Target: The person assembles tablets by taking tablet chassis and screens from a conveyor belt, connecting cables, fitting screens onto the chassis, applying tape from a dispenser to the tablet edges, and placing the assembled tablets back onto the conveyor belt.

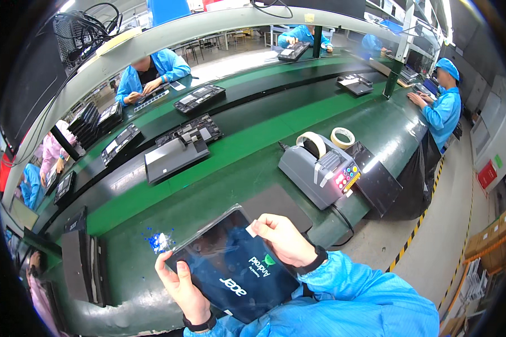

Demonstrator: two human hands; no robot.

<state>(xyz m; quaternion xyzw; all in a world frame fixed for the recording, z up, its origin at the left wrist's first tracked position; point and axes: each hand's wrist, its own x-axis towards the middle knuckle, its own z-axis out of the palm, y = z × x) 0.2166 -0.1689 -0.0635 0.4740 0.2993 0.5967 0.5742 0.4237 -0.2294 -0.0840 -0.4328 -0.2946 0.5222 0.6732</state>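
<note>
A dark tablet [213, 255] with lit printing on its screen is tilted close in front of me, above the bench's near edge. My left hand [185, 289] grips its left edge, thumb on the front and fingers reaching behind. Over the tablet's right side, my right hand [285, 240] is closed in a pinch on a small white piece of tape [251, 231] at the edge. Clear film seems to stick out past the tablet's far edge. Dark bands circle both wrists below blue sleeves.
A grey tape dispenser [320, 171] with lit buttons stands beyond, beside a loose tape roll [343, 137] and a black panel [379, 180]. Blue and white scraps [159, 241] lie left of the tablet. Opened devices [177, 157] line the green conveyor, where several co-workers in blue sit.
</note>
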